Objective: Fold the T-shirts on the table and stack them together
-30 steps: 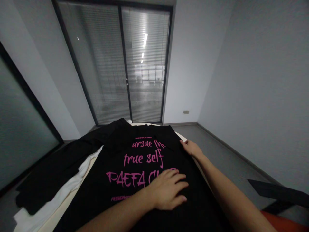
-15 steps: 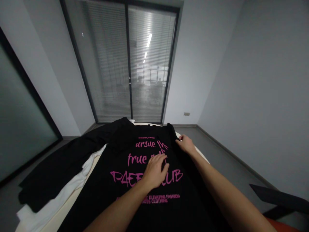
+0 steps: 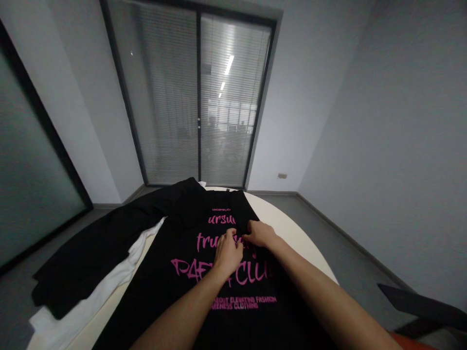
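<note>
Right grip: right hand (image 3: 260, 234) closed on the turned-in edge of the black shirt (image 3: 182, 243), pinching cloth between thumb and fingers, on the side of the shirt towards the right arm.
Left grip: left hand (image 3: 229, 253) over the middle of the shirt, just beside the right hand, with fingers bent; cannot tell whether closed on any cloth.
Shirt: laid out front up on the worktop (image 3: 286, 214), with the right side folded inward over the chest.
Lettering: pink print (image 3: 251, 274) down the front of the shirt, partly covered by the hands and the fold; readable in parts, such as "ABOUT ELEVATING FASHION".
Worktop: pale and round-edged, showing bare to the right of the shirt, and as a thin strip to the left.
White cloth: crumpled white cloth (image 3: 104, 291) along the left side of the shirt.
Dark cloth: black garment (image 3: 98, 248) farther left of the shirt, partly over the white cloth; black against black where meeting the shirt, so hard to tell apart.
Glass door: blind-covered glass door (image 3: 164, 121) beyond the collar end of the shirt.
Bar: dark flat bar (image 3: 419, 301) well to the right of the shirt.
</note>
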`<state>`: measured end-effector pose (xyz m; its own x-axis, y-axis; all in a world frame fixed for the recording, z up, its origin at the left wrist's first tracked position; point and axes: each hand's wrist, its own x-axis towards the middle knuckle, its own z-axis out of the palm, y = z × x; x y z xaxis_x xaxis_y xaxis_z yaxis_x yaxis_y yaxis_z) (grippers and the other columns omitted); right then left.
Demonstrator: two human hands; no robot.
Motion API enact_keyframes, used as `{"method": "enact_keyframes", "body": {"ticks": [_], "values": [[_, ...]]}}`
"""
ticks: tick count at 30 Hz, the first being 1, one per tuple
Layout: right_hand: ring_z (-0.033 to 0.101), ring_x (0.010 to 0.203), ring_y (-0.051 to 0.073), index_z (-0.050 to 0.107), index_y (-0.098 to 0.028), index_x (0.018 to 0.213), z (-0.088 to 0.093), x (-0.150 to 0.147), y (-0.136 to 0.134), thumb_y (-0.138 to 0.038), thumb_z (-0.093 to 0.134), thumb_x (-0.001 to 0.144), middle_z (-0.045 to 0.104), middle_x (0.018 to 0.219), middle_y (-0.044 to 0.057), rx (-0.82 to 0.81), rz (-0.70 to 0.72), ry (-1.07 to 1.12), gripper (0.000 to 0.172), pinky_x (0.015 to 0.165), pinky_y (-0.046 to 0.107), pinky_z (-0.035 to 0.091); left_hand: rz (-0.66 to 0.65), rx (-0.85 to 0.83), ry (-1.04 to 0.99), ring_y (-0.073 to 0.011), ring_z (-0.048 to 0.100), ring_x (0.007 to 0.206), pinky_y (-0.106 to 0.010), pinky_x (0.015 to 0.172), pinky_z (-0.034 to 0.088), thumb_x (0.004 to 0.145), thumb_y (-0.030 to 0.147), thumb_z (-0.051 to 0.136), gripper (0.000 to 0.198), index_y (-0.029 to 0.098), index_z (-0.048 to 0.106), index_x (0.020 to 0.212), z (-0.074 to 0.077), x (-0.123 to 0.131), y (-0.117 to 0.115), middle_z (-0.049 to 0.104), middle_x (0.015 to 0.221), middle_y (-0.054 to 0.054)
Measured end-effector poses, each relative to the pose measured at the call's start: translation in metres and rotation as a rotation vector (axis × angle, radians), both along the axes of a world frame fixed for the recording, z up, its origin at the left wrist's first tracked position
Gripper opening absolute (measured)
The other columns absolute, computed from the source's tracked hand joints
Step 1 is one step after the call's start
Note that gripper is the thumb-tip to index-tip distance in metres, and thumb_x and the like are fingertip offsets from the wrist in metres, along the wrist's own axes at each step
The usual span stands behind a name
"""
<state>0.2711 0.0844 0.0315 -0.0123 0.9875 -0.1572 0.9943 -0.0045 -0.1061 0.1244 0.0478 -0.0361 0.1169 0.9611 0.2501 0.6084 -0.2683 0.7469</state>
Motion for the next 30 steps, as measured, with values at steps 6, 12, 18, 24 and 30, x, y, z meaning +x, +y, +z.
{"method": "enact_keyframes", "body": {"ticks": [6, 12, 18, 24, 30], "values": [[0.073, 0.072, 0.031, 0.072, -0.014, 0.075, 0.007, 0.016, -0.006, -0.043, 0.077, 0.07, 0.069, 0.064, 0.01, -0.362, -0.003, -0.024, 0.03, 0.065, 0.038, 0.057, -0.021, -0.034, -0.041, -0.02, 0.062, 0.121, -0.034, 0.107, 0.043, 0.089, 0.008, 0.049, 0.038, 0.018, 0.056, 0.126, 0.0, -0.001, 0.001, 0.07, 0.124, -0.011], [0.063, 0.051, 0.015, 0.069, -0.013, 0.082, 0.019, 0.033, -0.014, -0.045, 0.071, 0.08, 0.066, 0.062, 0.004, -0.54, 0.138, 0.26, 0.032, 0.047, 0.022, 0.047, -0.067, -0.08, -0.054, -0.0214, 0.062, 0.121, -0.037, 0.108, 0.043, 0.097, 0.019, 0.04, 0.05, 0.023, 0.05, 0.146, 0.015, -0.007, 0.001, 0.071, 0.125, -0.009], [0.072, 0.073, 0.012, 0.061, -0.02, 0.119, 0.019, 0.036, -0.017, -0.034, 0.062, 0.086, 0.073, 0.104, 0.005, -0.755, 0.228, 0.738, 0.036, 0.059, 0.018, 0.05, -0.186, -0.011, 0.137, -0.0215, 0.059, 0.123, -0.034, 0.106, 0.043, 0.099, 0.024, 0.038, 0.047, 0.029, 0.058, 0.141, 0.021, -0.021, 0.008, 0.07, 0.126, -0.004], [0.062, 0.062, 0.008, 0.062, -0.015, 0.1, -0.009, 0.06, -0.006, -0.018, 0.062, 0.077, 0.07, 0.089, 0.002, -0.365, 0.186, 0.768, 0.024, 0.051, 0.016, 0.041, -0.243, 0.133, 0.275, -0.0261, 0.055, 0.122, -0.041, 0.101, 0.044, 0.099, 0.031, 0.045, 0.053, 0.028, 0.044, 0.152, 0.014, -0.018, 0.001, 0.067, 0.128, -0.007], [0.06, 0.066, 0.01, 0.064, -0.016, 0.104, -0.035, 0.079, -0.001, -0.021, 0.068, 0.069, 0.069, 0.087, 0.001, -0.329, 0.244, 0.952, 0.035, 0.053, 0.019, 0.04, -0.3, 0.318, 0.357, -0.0249, 0.056, 0.107, -0.04, 0.093, 0.044, 0.095, 0.033, 0.054, 0.029, 0.026, 0.073, 0.116, 0.026, -0.01, -0.01, 0.065, 0.112, -0.008]]}}
